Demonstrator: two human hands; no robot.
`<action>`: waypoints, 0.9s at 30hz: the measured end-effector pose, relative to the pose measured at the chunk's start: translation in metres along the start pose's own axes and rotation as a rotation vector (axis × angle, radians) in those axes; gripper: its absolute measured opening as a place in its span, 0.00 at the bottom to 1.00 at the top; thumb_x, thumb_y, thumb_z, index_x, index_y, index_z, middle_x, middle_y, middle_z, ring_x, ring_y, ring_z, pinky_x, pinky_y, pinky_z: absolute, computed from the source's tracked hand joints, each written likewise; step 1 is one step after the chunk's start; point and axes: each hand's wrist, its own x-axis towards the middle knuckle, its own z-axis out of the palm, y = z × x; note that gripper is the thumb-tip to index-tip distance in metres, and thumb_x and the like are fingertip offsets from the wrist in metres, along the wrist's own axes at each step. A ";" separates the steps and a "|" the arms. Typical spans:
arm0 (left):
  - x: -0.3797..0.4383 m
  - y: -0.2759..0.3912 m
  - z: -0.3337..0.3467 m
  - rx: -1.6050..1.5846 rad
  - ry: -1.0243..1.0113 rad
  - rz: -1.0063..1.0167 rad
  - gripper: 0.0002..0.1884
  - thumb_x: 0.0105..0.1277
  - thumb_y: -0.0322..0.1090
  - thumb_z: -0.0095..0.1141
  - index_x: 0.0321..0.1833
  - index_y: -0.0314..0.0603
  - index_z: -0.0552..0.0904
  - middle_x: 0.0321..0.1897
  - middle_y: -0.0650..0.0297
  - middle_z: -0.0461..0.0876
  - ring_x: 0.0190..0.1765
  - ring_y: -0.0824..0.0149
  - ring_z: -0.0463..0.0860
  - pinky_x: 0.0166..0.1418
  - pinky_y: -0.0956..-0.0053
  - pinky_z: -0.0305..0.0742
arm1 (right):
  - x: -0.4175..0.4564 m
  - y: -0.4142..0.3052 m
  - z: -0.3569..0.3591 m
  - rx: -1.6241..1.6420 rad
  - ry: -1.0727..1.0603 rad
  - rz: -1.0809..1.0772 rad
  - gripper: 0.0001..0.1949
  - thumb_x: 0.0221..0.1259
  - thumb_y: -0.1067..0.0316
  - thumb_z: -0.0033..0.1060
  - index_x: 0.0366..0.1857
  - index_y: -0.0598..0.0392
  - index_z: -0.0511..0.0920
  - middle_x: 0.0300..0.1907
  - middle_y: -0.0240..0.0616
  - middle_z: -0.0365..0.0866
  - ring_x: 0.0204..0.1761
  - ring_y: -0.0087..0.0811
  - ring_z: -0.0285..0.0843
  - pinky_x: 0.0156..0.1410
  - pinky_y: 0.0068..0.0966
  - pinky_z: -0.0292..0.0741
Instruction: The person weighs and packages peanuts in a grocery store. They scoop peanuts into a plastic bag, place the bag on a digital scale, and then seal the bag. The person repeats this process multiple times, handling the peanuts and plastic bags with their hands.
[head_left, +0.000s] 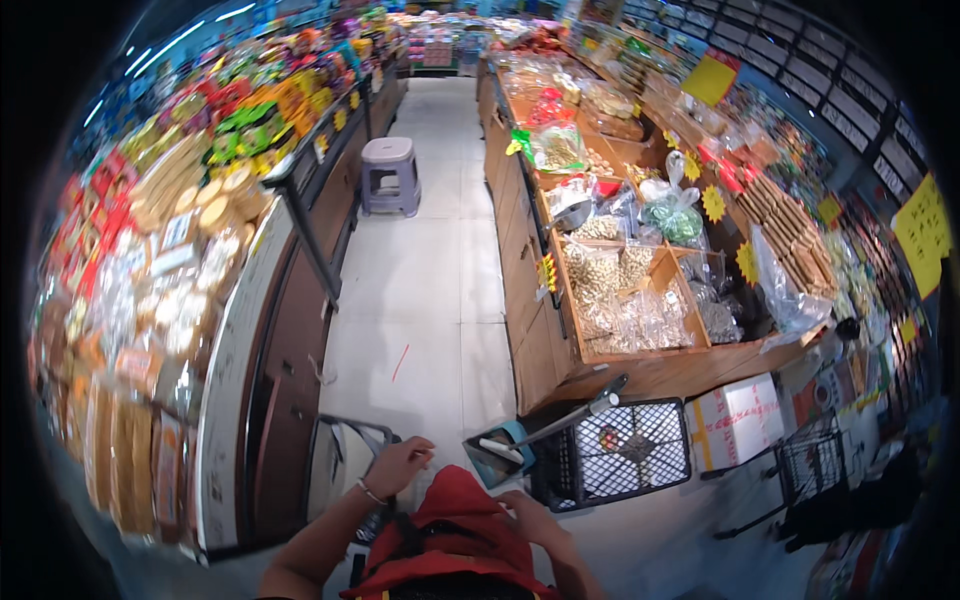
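My left hand (399, 466), with a band at the wrist, is raised to the left of the red garment (457, 525) I wear. Nothing shows in it, and its fingers are loosely curled. Low at the garment's right side is my right hand (529, 515), its fingers bent against or close to the red cloth; whether it grips the cloth is not clear. Beyond my right hand, a teal dustpan-like container (511, 474) with a long handle (559, 421) rests by the wooden display. A black plastic crate (630, 450) lies to its right.
An aisle floor (420, 300) runs ahead, with a plastic stool (390, 176) at its left. Packaged foods fill the left shelf (244, 420). The right wooden bins (645, 358) hold bagged dry goods. A white box (739, 421) and a wire basket cart (814, 461) stand at right.
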 end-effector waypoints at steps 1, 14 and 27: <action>0.032 0.007 -0.007 -0.047 -0.050 0.010 0.11 0.64 0.34 0.52 0.46 0.37 0.76 0.32 0.54 0.82 0.35 0.61 0.84 0.40 0.72 0.76 | 0.022 0.003 -0.009 -0.022 0.073 0.050 0.17 0.54 0.62 0.62 0.47 0.57 0.77 0.45 0.48 0.78 0.45 0.42 0.78 0.49 0.31 0.75; 0.324 -0.053 -0.192 -0.352 -0.080 -0.127 0.10 0.66 0.24 0.48 0.49 0.31 0.74 0.39 0.55 0.82 0.42 0.67 0.82 0.48 0.74 0.78 | 0.432 0.078 -0.201 0.189 0.755 0.244 0.18 0.51 0.69 0.64 0.46 0.60 0.76 0.32 0.43 0.79 0.33 0.34 0.78 0.42 0.26 0.74; 0.636 -0.044 -0.291 -0.433 -0.301 -0.209 0.10 0.68 0.28 0.48 0.49 0.32 0.75 0.41 0.56 0.81 0.42 0.70 0.80 0.52 0.75 0.76 | 0.658 0.239 -0.377 0.118 1.021 1.030 0.31 0.52 0.44 0.58 0.51 0.63 0.73 0.45 0.56 0.78 0.49 0.50 0.76 0.53 0.38 0.72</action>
